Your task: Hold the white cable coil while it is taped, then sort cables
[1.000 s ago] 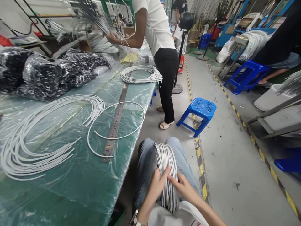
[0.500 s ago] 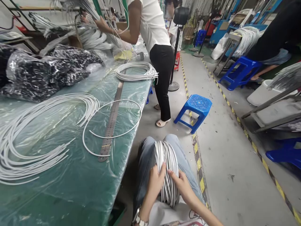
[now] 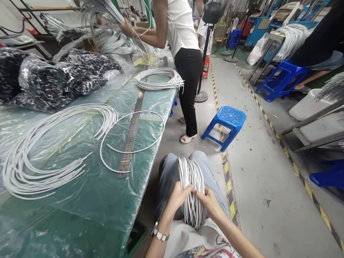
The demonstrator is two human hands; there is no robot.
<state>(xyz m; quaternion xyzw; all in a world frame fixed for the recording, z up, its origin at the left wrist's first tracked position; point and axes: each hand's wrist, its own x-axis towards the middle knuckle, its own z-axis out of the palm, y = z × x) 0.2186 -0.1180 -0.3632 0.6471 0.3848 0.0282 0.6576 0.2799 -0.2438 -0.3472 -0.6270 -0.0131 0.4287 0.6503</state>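
A thick coil of white-grey cable (image 3: 191,175) rests on my lap, over the jeans. My left hand (image 3: 179,195) grips its left side, thumb laid across the strands. From the right side my right hand (image 3: 209,201) holds the same coil, its thumb close to the left thumb near the middle. The other fingers of both hands are partly hidden behind the cable. On the table (image 3: 88,218) to my left lie a loose bundle of white cables (image 3: 29,157) and a single curved cable (image 3: 161,134) crossing a steel ruler (image 3: 130,138).
Another cable coil (image 3: 158,86) lies near the table's far edge, by a standing co-worker (image 3: 182,25) holding cables. Black items in clear plastic bags (image 3: 43,80) are piled at the back left. A blue stool (image 3: 228,118) and a fan stand (image 3: 205,53) are on the floor.
My left thumb has moved right across the strands, and the two thumbs are now closer together. The view has shifted slightly; the coil stays on my lap.
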